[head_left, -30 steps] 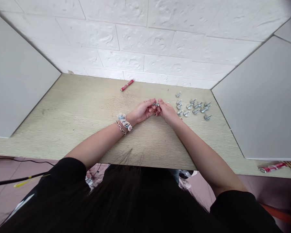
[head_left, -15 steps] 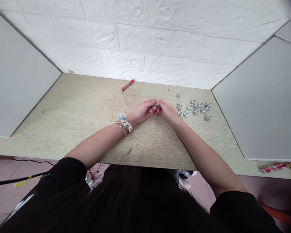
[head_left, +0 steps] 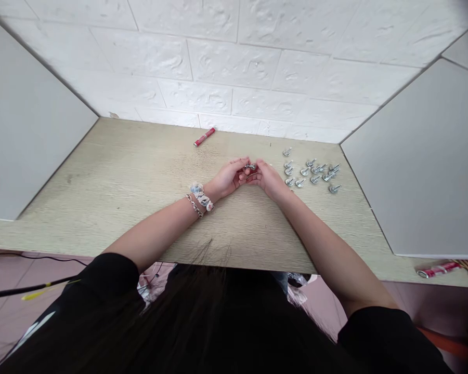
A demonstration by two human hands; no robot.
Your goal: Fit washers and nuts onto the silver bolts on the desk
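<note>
In the head view, we see both our hands meeting over the middle of the tabletop (head_left: 140, 176), a little towards its right half. The left hand (head_left: 228, 179) and the right hand (head_left: 270, 180) are each closed on a small metal part (head_left: 250, 167), pinched between the fingertips and raised just above the wood.

We judge the part to be light, stiff and smooth, so it could slip from the fingers. A fingertip pinch at each end, as now, seems the sound way to hold it.

Its long axis appears to run roughly left to right, from one hand to the other. It is too small for us to tell which end is which.

Just right of the right hand, a cluster of like parts (head_left: 312, 172) lies in loose rows. A red tube (head_left: 204, 137) lies well apart near the wall. Bracelets (head_left: 200, 198) circle the left wrist.
</note>
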